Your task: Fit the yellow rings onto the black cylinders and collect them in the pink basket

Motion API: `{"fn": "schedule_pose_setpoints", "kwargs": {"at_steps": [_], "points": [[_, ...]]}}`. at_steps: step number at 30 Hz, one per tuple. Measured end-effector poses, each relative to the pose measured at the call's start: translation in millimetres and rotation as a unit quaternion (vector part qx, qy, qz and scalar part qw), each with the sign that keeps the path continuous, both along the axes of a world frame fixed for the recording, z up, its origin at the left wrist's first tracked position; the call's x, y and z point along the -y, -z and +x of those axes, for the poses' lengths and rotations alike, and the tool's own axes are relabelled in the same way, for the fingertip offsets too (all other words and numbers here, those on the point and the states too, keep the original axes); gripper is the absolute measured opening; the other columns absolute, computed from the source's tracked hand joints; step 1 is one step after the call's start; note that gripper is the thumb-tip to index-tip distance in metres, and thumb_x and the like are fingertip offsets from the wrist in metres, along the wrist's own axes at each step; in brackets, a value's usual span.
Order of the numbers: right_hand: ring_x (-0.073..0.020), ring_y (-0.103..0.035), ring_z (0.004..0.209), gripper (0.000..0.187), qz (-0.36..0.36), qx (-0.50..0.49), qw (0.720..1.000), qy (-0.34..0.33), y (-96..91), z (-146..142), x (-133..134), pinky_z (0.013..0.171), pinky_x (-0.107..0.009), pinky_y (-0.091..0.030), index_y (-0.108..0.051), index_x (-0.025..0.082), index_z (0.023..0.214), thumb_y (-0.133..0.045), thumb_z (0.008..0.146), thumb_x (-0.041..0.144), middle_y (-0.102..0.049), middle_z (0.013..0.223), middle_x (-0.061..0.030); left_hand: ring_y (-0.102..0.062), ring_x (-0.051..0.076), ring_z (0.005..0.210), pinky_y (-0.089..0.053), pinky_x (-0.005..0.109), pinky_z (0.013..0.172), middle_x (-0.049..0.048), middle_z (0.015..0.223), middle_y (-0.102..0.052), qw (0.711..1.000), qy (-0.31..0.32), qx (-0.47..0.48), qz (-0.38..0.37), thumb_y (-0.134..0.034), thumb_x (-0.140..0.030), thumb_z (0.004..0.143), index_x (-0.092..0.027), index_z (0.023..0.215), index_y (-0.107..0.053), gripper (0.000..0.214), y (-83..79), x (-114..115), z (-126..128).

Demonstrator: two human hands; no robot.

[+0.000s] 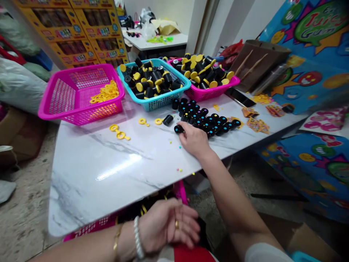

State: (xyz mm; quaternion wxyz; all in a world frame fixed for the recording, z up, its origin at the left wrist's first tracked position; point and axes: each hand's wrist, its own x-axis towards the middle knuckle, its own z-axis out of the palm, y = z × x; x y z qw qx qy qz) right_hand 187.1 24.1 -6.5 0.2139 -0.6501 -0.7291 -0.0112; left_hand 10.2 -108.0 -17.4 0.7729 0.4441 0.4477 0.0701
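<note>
On the marble-patterned table, my right hand has its thumb and fingers closed round a small black canister with a blue dot on top. The canister is at the left end of a packed group of upright black canisters, many topped with a coloured bead. Just left of the group, another black canister lies on its side beside a yellow ring with a tab. Low in front of the table edge, my left hand is palm up, fingers loosely extended, nothing visible in it.
Behind stand a pink basket with yellow rings, a blue basket and a second pink basket full of yellow-capped black canisters. A phone and orange sachets lie right. Loose beads dot the tabletop.
</note>
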Motion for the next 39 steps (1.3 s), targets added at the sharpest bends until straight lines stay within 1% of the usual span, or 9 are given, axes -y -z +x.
{"fn": "schedule_pose_setpoints", "kwargs": {"at_steps": [2, 4, 6, 9, 19, 24, 30, 35, 39], "points": [[-0.0151, -0.058, 0.064, 0.036, 0.025, -0.107, 0.993, -0.039, -0.4, -2, 23, 0.065, -0.025, -0.045, -0.057, 0.021, 0.120, -0.053, 0.085, 0.020, -0.061, 0.071, 0.0011, -0.069, 0.022, 0.085, -0.055, 0.032, 0.080, 0.0179, 0.097, -0.070, 0.964, -0.146, 0.122, -0.184, -0.027, -0.030, 0.093, -0.005, 0.098, -0.069, 0.049, 23.1, -5, 21], [-0.0133, -0.056, 0.060, 0.036, 0.069, -0.213, 0.973, -0.048, 4.5, 0, 59, 0.063, -0.024, -0.046, -0.057, 0.021, 0.120, -0.057, 0.084, 0.025, -0.059, 0.071, 0.0019, -0.067, 0.023, 0.097, -0.051, 0.035, 0.092, 0.0193, 0.104, -0.068, 0.869, -0.278, 0.273, -0.304, -0.031, -0.027, 0.094, -0.005, 0.097, -0.067, 0.042, 41.9, -13, 42], [-0.0154, -0.059, 0.069, 0.035, 0.124, -0.278, 0.952, -0.012, 15.7, 7, 100, 0.065, -0.027, -0.048, -0.058, 0.021, 0.118, -0.061, 0.082, 0.025, -0.062, 0.084, -0.0021, -0.064, 0.025, 0.103, -0.049, 0.037, 0.095, 0.0199, 0.105, -0.068, 0.811, -0.307, 0.377, -0.326, -0.037, -0.026, 0.094, -0.005, 0.096, -0.067, 0.037, 51.8, -20, 57], [-0.0203, -0.060, 0.083, 0.032, 0.145, -0.311, 0.939, 0.030, 38.0, 22, 147, 0.074, -0.034, -0.050, -0.061, 0.020, 0.112, -0.064, 0.080, 0.019, -0.061, 0.095, -0.0066, -0.062, 0.028, 0.107, -0.049, 0.039, 0.095, 0.0208, 0.106, -0.067, 0.782, -0.286, 0.433, -0.345, -0.038, -0.026, 0.095, -0.002, 0.100, -0.065, 0.037, 54.2, -25, 69], [-0.0213, -0.058, 0.088, 0.027, 0.121, -0.258, 0.956, 0.075, 55.1, 30, 161, 0.076, -0.036, -0.051, -0.062, 0.020, 0.108, -0.062, 0.081, 0.020, -0.059, 0.097, -0.0074, -0.063, 0.022, 0.106, -0.053, 0.033, 0.090, 0.0172, 0.103, -0.069, 0.786, -0.312, 0.421, -0.328, -0.037, -0.019, 0.093, -0.008, 0.103, -0.066, 0.033, 62.3, -37, 84], [-0.0197, -0.059, 0.084, 0.030, 0.080, -0.209, 0.971, 0.078, 65.3, 25, 167, 0.073, -0.033, -0.052, -0.061, 0.019, 0.112, -0.058, 0.082, 0.019, -0.057, 0.100, -0.0087, -0.064, 0.021, 0.099, -0.051, 0.034, 0.087, 0.0093, 0.097, -0.071, 0.830, -0.301, 0.382, -0.272, -0.045, -0.014, 0.087, -0.016, 0.109, -0.064, 0.029, 61.3, -39, 82], [-0.0235, -0.058, 0.092, 0.028, -0.032, -0.045, 0.997, 0.051, 67.4, 26, 175, 0.079, -0.035, -0.049, -0.060, 0.015, 0.112, -0.054, 0.085, 0.021, -0.059, 0.099, -0.0092, -0.062, 0.024, 0.100, -0.051, 0.033, 0.077, 0.0140, 0.100, -0.070, 0.873, -0.293, 0.329, -0.208, -0.039, -0.029, 0.089, -0.012, 0.098, -0.066, 0.033, 64.7, -33, 87], [-0.0253, -0.058, 0.089, 0.030, -0.082, 0.062, 0.995, 0.009, 71.2, 19, 180, 0.073, -0.034, -0.050, -0.060, 0.011, 0.114, -0.053, 0.086, 0.018, -0.059, 0.098, -0.0118, -0.063, 0.025, 0.100, -0.045, 0.037, 0.094, 0.0126, 0.092, -0.071, 0.893, -0.323, 0.251, -0.188, -0.032, -0.031, 0.090, -0.014, 0.090, -0.068, 0.040, 63.9, -27, 94], [-0.0236, -0.059, 0.086, 0.031, -0.066, 0.000, 0.997, 0.029, 82.0, 7, 185, 0.072, -0.033, -0.051, -0.059, 0.010, 0.115, -0.053, 0.086, 0.020, -0.060, 0.097, -0.0114, -0.066, 0.024, 0.093, -0.043, 0.036, 0.097, 0.0122, 0.089, -0.072, 0.888, -0.366, 0.214, -0.176, -0.029, -0.028, 0.091, -0.015, 0.084, -0.068, 0.042, 61.6, -25, 96]]}}
